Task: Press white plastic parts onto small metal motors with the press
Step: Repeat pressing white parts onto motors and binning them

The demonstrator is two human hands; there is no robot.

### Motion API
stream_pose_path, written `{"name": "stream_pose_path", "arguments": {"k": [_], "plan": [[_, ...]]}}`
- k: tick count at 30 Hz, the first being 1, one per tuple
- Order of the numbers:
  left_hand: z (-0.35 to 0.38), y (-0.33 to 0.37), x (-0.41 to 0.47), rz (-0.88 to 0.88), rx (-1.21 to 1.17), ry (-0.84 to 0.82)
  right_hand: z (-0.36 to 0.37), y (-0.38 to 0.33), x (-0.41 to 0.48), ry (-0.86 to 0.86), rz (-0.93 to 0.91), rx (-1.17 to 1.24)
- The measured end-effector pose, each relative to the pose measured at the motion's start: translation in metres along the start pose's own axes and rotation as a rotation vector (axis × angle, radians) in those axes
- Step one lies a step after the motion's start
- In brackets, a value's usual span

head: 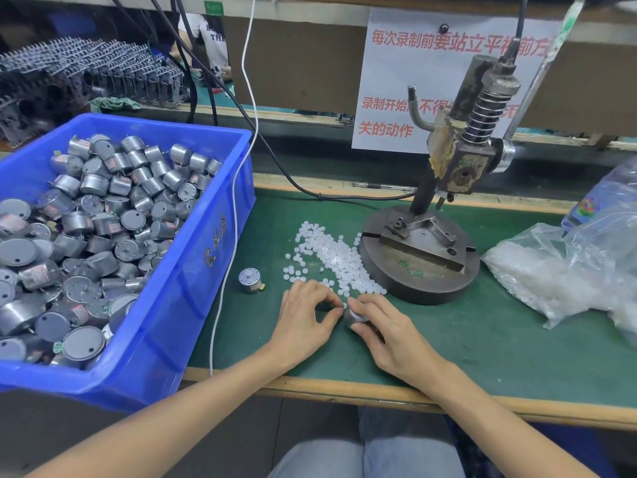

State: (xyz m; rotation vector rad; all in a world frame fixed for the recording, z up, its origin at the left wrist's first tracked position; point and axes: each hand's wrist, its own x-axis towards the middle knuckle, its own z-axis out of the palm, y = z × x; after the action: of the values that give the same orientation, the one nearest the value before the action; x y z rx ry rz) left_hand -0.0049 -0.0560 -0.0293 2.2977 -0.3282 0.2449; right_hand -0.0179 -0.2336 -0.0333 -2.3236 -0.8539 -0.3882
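My two hands meet low on the green mat, fingertips almost touching. My right hand (386, 334) is closed around a small motor (355, 317), mostly hidden by my fingers, so I cannot tell for sure which way its shaft points. My left hand (306, 322) pinches at the motor's near end, probably setting one white part there; the part itself is too small to see. The press (424, 250) lies ahead and to the right, nearer to my right hand, past the pile of white parts (336, 258). I judge the right hand should carry the motor to the fixture, shaft upright. One more motor (250, 280) stands alone beside the blue bin (193, 270).
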Motion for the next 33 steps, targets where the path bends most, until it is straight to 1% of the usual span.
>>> {"name": "stream_pose_path", "arguments": {"k": [4, 6, 8, 9, 10, 11, 13, 14, 15, 16, 18, 21, 23, 25, 27, 29, 33], "plan": [[0.0, 0.0, 0.0, 0.008, -0.011, 0.004, 0.001, -0.002, 0.0, -0.051, -0.015, 0.001], [0.0, 0.002, -0.001, 0.011, -0.006, 0.009, 0.0, -0.001, 0.001, -0.049, 0.006, 0.0], [-0.002, 0.004, -0.001, 0.012, -0.007, 0.034, 0.0, -0.001, 0.002, -0.033, 0.079, 0.043], [-0.003, 0.005, -0.002, 0.022, -0.013, 0.042, -0.002, -0.002, 0.003, -0.009, 0.163, 0.113], [-0.004, 0.007, -0.003, 0.045, -0.021, 0.036, -0.003, -0.004, 0.006, 0.028, 0.289, 0.236], [-0.005, 0.01, -0.004, 0.08, -0.031, 0.017, -0.005, -0.005, 0.008, 0.077, 0.438, 0.425], [-0.005, 0.02, 0.0, 0.156, -0.059, -0.024, -0.009, -0.006, 0.014, 0.232, 0.692, 0.893], [-0.003, 0.027, 0.005, 0.182, -0.076, -0.026, -0.012, -0.006, 0.017, 0.31, 0.768, 1.123], [0.0, 0.034, 0.011, 0.194, -0.094, -0.012, -0.017, -0.007, 0.019, 0.362, 0.806, 1.311], [0.002, 0.042, 0.019, 0.192, -0.117, 0.009, -0.022, -0.007, 0.022, 0.39, 0.818, 1.441], [0.007, 0.057, 0.037, 0.18, -0.163, 0.043, -0.032, -0.005, 0.028, 0.428, 0.813, 1.57], [0.016, 0.071, 0.063, 0.214, -0.152, 0.057, -0.046, 0.003, 0.037, 0.495, 0.808, 1.578], [0.023, 0.076, 0.081, 0.237, -0.108, 0.045, -0.057, 0.012, 0.038, 0.498, 0.82, 1.445], [0.031, 0.08, 0.1, 0.256, -0.055, 0.035, -0.067, 0.021, 0.035, 0.504, 0.857, 1.22], [0.038, 0.081, 0.12, 0.271, 0.005, 0.03, -0.078, 0.03, 0.029, 0.551, 0.892, 1.038], [0.044, 0.08, 0.135, 0.265, 0.043, 0.02, -0.088, 0.04, 0.023, 0.592, 0.901, 0.956], [0.056, 0.079, 0.151, 0.268, 0.062, -0.016, -0.104, 0.053, 0.019, 0.623, 0.893, 0.863]]}}
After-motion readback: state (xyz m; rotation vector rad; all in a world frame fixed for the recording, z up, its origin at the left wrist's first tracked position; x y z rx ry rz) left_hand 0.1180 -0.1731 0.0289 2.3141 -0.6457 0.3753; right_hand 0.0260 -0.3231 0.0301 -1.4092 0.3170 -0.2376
